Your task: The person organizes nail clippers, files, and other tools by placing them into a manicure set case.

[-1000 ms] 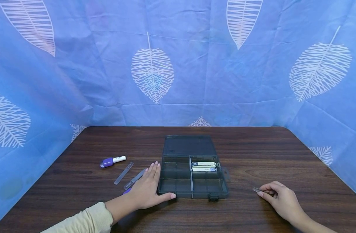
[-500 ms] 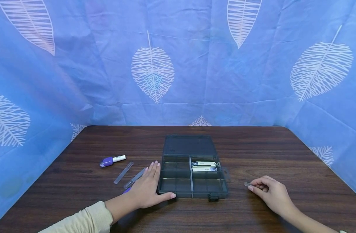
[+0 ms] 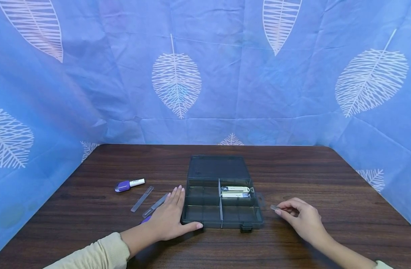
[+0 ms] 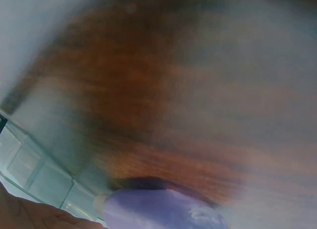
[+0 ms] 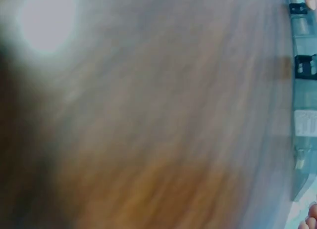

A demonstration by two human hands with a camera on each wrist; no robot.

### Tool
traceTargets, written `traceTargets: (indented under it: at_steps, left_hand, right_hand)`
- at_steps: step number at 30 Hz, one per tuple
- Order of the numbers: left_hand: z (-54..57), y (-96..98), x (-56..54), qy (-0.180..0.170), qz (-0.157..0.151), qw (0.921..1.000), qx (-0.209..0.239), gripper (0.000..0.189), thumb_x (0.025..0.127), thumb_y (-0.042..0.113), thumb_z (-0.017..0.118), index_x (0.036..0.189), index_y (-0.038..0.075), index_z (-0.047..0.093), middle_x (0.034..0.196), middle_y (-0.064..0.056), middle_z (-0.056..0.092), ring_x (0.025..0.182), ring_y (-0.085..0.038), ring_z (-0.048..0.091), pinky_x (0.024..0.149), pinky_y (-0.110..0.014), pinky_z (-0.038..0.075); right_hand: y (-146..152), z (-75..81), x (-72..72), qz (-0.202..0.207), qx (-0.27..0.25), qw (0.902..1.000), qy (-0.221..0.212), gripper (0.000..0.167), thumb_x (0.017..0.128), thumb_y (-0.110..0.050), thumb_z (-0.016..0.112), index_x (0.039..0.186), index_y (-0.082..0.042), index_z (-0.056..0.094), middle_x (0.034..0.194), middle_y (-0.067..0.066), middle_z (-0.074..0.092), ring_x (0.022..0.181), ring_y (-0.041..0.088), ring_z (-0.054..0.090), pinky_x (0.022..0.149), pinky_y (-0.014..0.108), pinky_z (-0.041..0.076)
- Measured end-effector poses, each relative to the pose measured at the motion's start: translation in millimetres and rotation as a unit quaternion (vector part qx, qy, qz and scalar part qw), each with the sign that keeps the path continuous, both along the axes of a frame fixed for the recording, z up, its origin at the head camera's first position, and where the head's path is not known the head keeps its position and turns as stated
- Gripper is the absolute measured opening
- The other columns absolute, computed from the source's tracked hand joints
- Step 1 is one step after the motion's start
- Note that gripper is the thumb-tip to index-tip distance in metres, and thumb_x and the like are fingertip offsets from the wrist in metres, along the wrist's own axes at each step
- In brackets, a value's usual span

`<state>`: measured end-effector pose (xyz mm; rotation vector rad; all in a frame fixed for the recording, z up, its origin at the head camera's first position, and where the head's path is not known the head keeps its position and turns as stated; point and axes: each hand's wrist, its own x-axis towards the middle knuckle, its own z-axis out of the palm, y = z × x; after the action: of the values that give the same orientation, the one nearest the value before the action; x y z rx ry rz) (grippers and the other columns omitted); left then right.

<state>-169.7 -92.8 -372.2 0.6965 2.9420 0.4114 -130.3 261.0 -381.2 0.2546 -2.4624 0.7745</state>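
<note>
Little clear stick (image 3: 274, 207), just right of the dark box (image 3: 208, 225), poking out from the pinched thumb and finger of the right hand (image 3: 302, 218), left hand (image 3: 170, 216) spread, straight fingers touching the box's left side, two white clippers (image 3: 235, 189) inside the box.

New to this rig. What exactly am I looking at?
No robot: each grip is a person's bare hand. The head camera looks forward and down at a wooden table. The left grip lies flat against an open, divided box holding two pale nail clippers. The right grip pinches a small clear strip. Left of the box lie a purple bottle with a white cap and two more strips. The other two pictures, mostly blurred, come from wrist cameras; the left one also shows a purple object close up.
</note>
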Motion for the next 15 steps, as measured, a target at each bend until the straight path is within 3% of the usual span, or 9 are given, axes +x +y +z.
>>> traceTargets:
  at_steps: [5, 15]
  left_hand:
    - [0.1, -0.3, 0.0, -0.002, -0.001, 1.0000, 0.001, 0.109, 0.078, 0.076, 0.044, 0.146, -0.005, 0.016, 0.153, -0.023, 0.013, 0.143, -0.034, 0.012, 0.114, -0.049, 0.020]
    - [0.0, -0.1, -0.5, 0.001, 0.001, 1.0000, 0.002, 0.110, 0.077, 0.076, 0.044, 0.146, -0.005, 0.017, 0.153, -0.023, 0.015, 0.143, -0.034, 0.014, 0.114, -0.049, 0.020]
  right_hand:
    - [-8, 5.1, -2.6, 0.021, -0.007, 0.9993, 0.030, 0.016, 0.066, 0.001, 0.077, 0.075, -0.009, 0.069, 0.071, -0.006, 0.062, 0.060, -0.008, 0.044, 0.052, 0.015, 0.042]
    - [-33, 19.4, -6.0, 0.055, -0.041, 0.9976, -0.006, 0.012, 0.071, -0.002, 0.075, 0.077, -0.011, 0.070, 0.075, -0.006, 0.062, 0.062, -0.005, 0.046, 0.053, 0.017, 0.044]
